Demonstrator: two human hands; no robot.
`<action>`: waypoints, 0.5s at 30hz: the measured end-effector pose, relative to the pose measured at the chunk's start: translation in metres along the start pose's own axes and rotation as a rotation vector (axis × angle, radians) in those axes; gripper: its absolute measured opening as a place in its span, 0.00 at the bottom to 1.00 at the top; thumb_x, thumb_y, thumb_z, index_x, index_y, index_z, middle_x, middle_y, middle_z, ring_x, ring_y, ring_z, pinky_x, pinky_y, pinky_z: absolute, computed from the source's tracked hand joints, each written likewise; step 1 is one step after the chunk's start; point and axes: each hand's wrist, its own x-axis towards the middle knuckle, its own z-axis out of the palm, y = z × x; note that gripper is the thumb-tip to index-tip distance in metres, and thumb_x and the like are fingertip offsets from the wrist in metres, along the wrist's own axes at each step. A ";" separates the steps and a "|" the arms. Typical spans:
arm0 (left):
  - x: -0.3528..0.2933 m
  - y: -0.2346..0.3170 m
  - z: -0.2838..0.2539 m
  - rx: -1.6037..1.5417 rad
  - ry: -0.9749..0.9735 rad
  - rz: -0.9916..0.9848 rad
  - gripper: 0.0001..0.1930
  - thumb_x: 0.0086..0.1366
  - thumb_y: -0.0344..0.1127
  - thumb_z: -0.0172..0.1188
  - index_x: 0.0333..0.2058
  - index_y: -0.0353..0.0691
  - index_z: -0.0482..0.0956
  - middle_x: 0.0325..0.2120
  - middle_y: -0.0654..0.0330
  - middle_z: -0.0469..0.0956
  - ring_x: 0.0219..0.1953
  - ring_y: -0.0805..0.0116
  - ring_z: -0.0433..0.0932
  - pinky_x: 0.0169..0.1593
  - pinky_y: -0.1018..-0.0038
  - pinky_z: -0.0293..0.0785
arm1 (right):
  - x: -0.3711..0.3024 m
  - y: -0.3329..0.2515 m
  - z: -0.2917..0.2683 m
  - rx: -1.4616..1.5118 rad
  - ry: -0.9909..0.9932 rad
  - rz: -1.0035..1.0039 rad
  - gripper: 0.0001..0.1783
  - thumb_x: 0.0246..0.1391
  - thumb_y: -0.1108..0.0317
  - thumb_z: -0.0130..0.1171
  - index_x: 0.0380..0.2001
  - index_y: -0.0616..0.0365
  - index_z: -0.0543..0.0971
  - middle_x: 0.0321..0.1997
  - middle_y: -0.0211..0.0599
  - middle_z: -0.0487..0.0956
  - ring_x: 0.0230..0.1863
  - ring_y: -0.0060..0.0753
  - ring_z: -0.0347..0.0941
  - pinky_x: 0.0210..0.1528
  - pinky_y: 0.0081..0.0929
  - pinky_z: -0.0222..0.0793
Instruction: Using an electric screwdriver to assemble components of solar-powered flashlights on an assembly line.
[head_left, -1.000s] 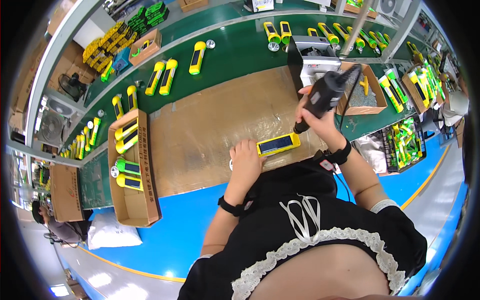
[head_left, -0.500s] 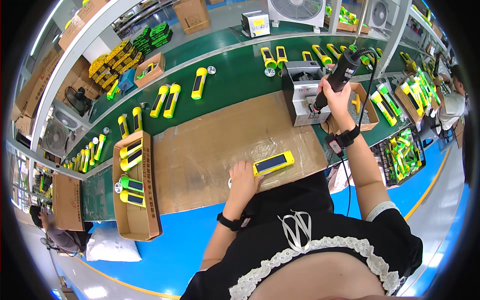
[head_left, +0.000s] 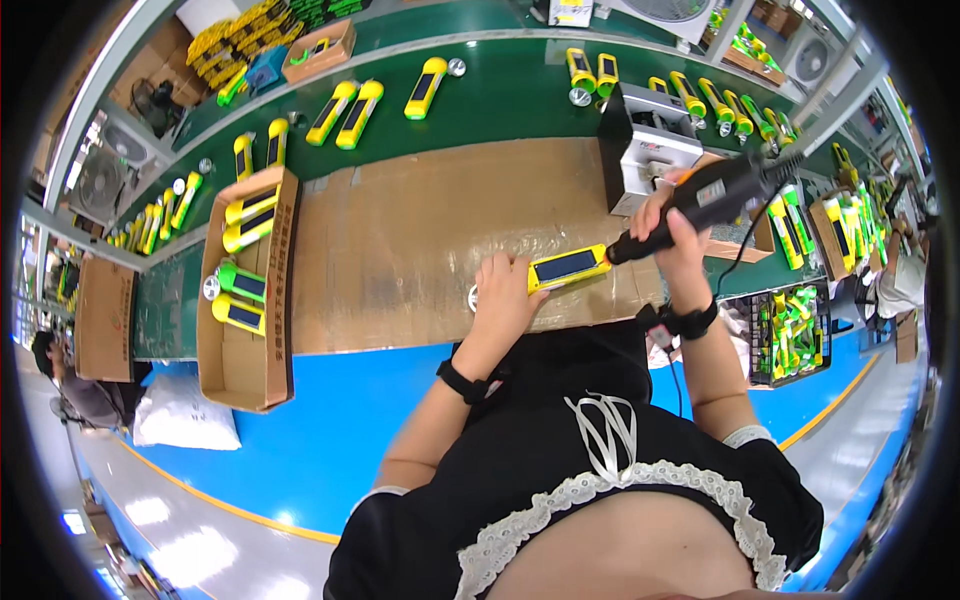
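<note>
Underneath my work, a brown cardboard sheet (head_left: 430,215) covered the middle of the frame, laid on a green bench (head_left: 520,115) that curved across the top. A long cardboard box (head_left: 250,375) holding more lamps sat at the left, a grey-and-black machine (head_left: 655,155) at the upper right, and a black crate (head_left: 795,378) of green and yellow parts at the lower right; blue floor (head_left: 390,400) showed below the bench, with a seated co-worker (head_left: 88,398) at the far left. The yellow lamp (head_left: 566,267) lay on the sheet just right of centre, dark panel up, its left end pinched under my left hand (head_left: 503,295). My right hand (head_left: 672,238) was wrapped round a black power screwdriver (head_left: 720,192), tilted so its nose came to the lamp's right end. I could not tell whether the bit touched. My left fingers hid the lamp's near end, only a sliver of a silvery round piece (head_left: 473,297) peeking out beside them, and the lamps at the upper right edge were too small and bent to make out.
</note>
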 end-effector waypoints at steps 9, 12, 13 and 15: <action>-0.003 -0.001 0.005 -0.023 0.047 -0.025 0.26 0.40 0.35 0.71 0.40 0.38 0.73 0.38 0.53 0.69 0.44 0.52 0.66 0.47 0.61 0.62 | -0.030 0.020 0.064 -0.018 -0.068 0.011 0.23 0.53 0.74 0.52 0.50 0.60 0.56 0.25 0.37 0.70 0.27 0.31 0.70 0.36 0.31 0.69; -0.003 0.001 0.005 -0.015 0.050 -0.020 0.26 0.39 0.35 0.72 0.40 0.38 0.74 0.38 0.53 0.69 0.44 0.52 0.66 0.47 0.61 0.62 | -0.028 0.026 0.063 -0.009 -0.076 0.046 0.23 0.53 0.73 0.52 0.50 0.60 0.56 0.26 0.37 0.70 0.27 0.31 0.69 0.36 0.31 0.69; -0.003 0.001 0.005 -0.026 0.045 -0.022 0.26 0.39 0.35 0.72 0.40 0.38 0.74 0.38 0.53 0.69 0.44 0.52 0.66 0.47 0.61 0.62 | -0.028 0.027 0.063 -0.007 -0.081 0.048 0.23 0.53 0.73 0.52 0.50 0.60 0.56 0.26 0.37 0.70 0.27 0.31 0.69 0.36 0.31 0.69; -0.003 0.001 0.006 -0.037 0.041 -0.027 0.26 0.39 0.35 0.72 0.40 0.38 0.74 0.38 0.53 0.69 0.44 0.52 0.66 0.47 0.61 0.62 | -0.029 0.028 0.064 -0.010 -0.058 0.036 0.23 0.53 0.73 0.53 0.50 0.59 0.56 0.26 0.37 0.69 0.27 0.31 0.69 0.35 0.31 0.69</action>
